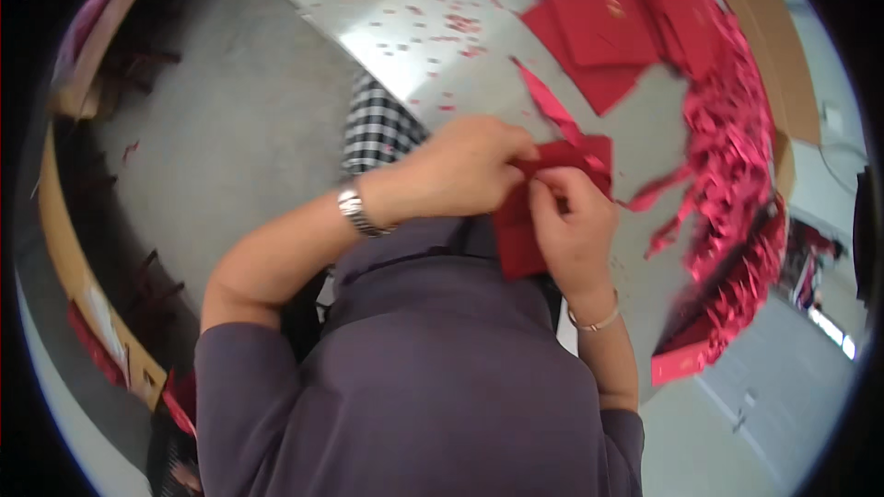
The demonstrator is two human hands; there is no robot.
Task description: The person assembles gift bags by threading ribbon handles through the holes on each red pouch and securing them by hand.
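Note:
A flat red paper bag (520, 237) lies at the table's near edge, in front of my body. My left hand (470, 164) is closed, its thumb and fingers pinching at the bag's upper left part. Close beside it, my right hand (578, 221) is closed in a pinch over the bag's middle. The fingers hide exactly what is pinched there. A pinkish-red ribbon (550, 106) stretches from the bag's top away over the table. Another ribbon end (656, 191) shows to the right of my right hand.
Several flat red bags (594, 14) lie stacked at the far right. Beside them, a long row of red bags with bunched ribbons (727, 147) curves along the right. Small red scraps (460, 26) are scattered over the metal tabletop (387, 0). A cardboard box (778, 46) stands behind the row.

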